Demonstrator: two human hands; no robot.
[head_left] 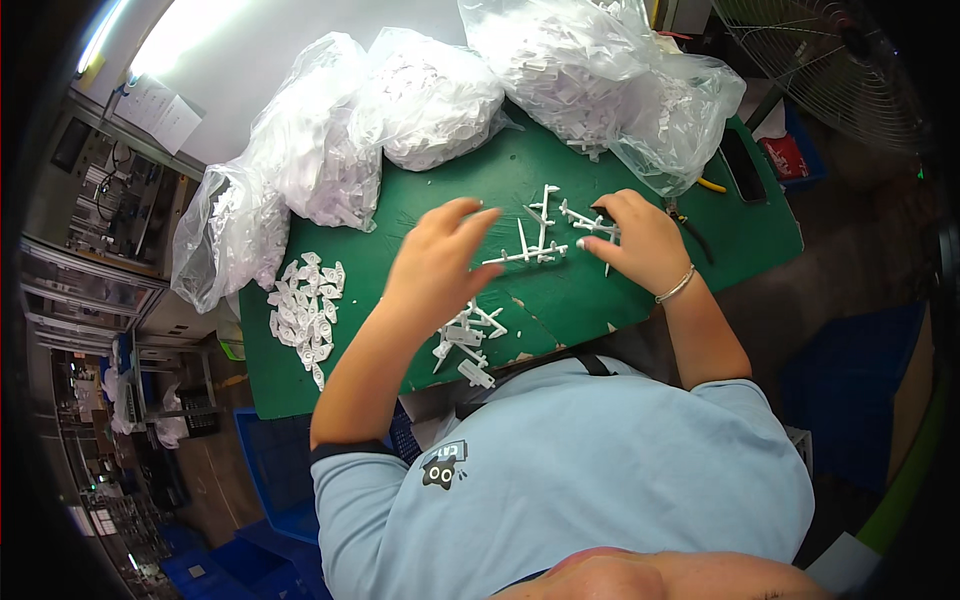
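My left hand (437, 258) hovers over the green table with thumb and fingers apart, holding nothing. Its fingertips are near the left end of a white branched plastic sprue (541, 247) on the tabletop. Farther right, my right hand (643, 243) is curved above a second white sprue piece (584, 220), with thumb and fingers apart on either side of it. Whether they touch it is hard to see, as the palm covers part of the piece. Close to the left wrist lies a small heap of white plastic parts (463, 341) at the table's near edge.
Clear bags of white parts (430, 105) line the back of the green table (400, 205). Small white pieces (305, 310) are spread at left. Pliers with a dark handle (697, 243) and a black phone (742, 165) lie at right. A fan (815, 65) stands beyond.
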